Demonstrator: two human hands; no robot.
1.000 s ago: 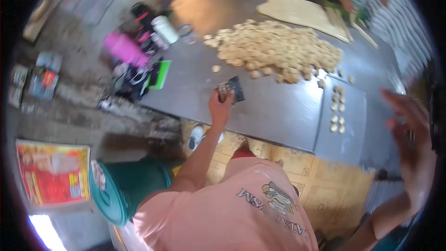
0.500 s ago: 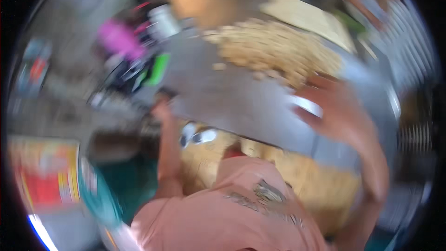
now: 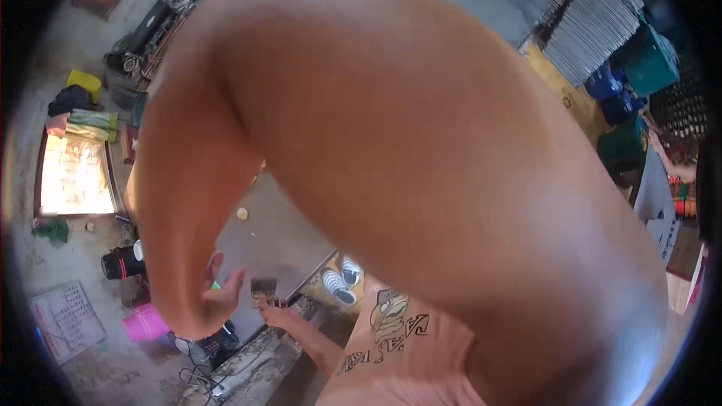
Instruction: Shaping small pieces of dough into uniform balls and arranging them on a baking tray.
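My right arm arches hugely across the middle, hiding much of the steel table [image 3: 280, 244]. My right hand [image 3: 207, 297] is low at the left, fingers curved and apart, over a partly hidden green item [image 3: 216, 285], near a pink bottle [image 3: 141, 324]. Just right of it, my left hand [image 3: 273, 310] grips a small dark metal tool with a flat plate [image 3: 263, 289] at the table's edge. A round dough piece [image 3: 242, 213] lies on the steel beyond them.
Black flask [image 3: 120, 264] and cables [image 3: 201, 383] at left, by a bright window [image 3: 74, 174]. Sneakers [image 3: 338, 283] stand on the floor below the table. At upper right are stacked trays [image 3: 590, 26], blue jugs [image 3: 618, 101] and teal bins [image 3: 650, 60]; another person's arm [image 3: 673, 162] is at far right.
The camera's view has swung round. My right arm has moved up and across to the left, filling the view, and its hand is now beside my left hand, which still holds the tool.
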